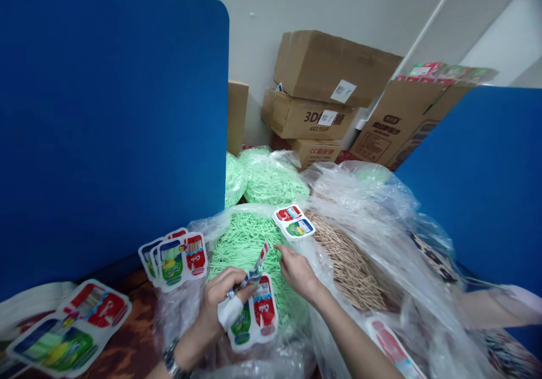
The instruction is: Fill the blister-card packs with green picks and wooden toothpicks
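My left hand (220, 300) is closed round a printed pouch (254, 311) with red and green panels, its top edge held up; a white bandage wraps one finger. My right hand (296, 271) pinches at the pouch's upper edge beside the heap of green sticks (241, 238) in a clear plastic bag. Whether anything is between its fingertips is hidden. A second printed pouch (294, 221) lies on the bag just beyond my right hand.
A bag of brown sticks (351, 260) lies right of the green ones, more green sticks (271, 181) behind. Several pouches (173, 259) lean at left, others (68, 328) lie at lower left. Blue partitions (105, 113) flank both sides; cardboard boxes (326, 85) stack behind.
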The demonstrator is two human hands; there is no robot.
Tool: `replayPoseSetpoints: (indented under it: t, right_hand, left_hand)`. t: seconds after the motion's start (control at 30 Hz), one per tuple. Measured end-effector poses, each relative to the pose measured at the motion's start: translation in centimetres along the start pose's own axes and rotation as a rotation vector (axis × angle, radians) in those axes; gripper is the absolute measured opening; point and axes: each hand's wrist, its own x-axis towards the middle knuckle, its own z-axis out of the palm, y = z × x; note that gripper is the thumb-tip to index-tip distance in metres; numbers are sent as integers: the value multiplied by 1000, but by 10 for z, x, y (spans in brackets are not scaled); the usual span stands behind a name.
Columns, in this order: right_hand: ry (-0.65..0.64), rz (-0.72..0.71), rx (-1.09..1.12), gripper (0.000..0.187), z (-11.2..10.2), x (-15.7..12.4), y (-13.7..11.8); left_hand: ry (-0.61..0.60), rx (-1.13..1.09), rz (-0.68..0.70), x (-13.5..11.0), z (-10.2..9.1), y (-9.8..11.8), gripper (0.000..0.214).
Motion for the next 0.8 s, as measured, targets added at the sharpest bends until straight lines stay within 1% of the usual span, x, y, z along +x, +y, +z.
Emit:
replayPoseSetpoints:
  t: [0.07,0.13,0.17,0.23,0.3,0.37,0.5,0.57,0.63,0.7,0.73,0.8]
  right_hand:
    - [155,-42,372,56,-15,-13,-6]
    - [322,-88,786,60,-33,-27,-22]
    - [384,-109,925,60,-41,-34,-32]
    - [460,-162,1058,58,-56,-45,-54]
    - [493,-226,1065,53,-63,-52,-71]
    - [515,-290,999,49,-63,-55,-81]
    - [544,-377,845,47,-54,-53,-84]
    - [532,-405,804,46,-52,-52,-83]
    - [474,-408,786,46,-53,-50,-83]
    - [410,-380,811,46,-57,-47,-82]
    - [398,-356,842,46,-59,-45,-81]
    - [430,-293,926,46,-62,-38,-74]
  left_hand:
    - [-24,-3,-20,-3,1,0,6]
    - [-44,0,-23,-5,3,1,9]
    - [-53,3,-13,-5,5,2,9]
    - [-73,8,9,-6,7,4,9]
    - [-92,11,6,-6,8,8,10]
    - [-108,7,-15,-7,8,11,12]
    - [-139,-15,-50,-8,6,16,14]
    - [-143,-13,-46,-8,5,17,14]
    - [-139,8,-34,-7,5,18,15]
    - [-134,28,-22,-5,4,19,16]
    - [-132,33,-15,-5,3,20,16]
    - [-136,32,2,-6,1,22,15]
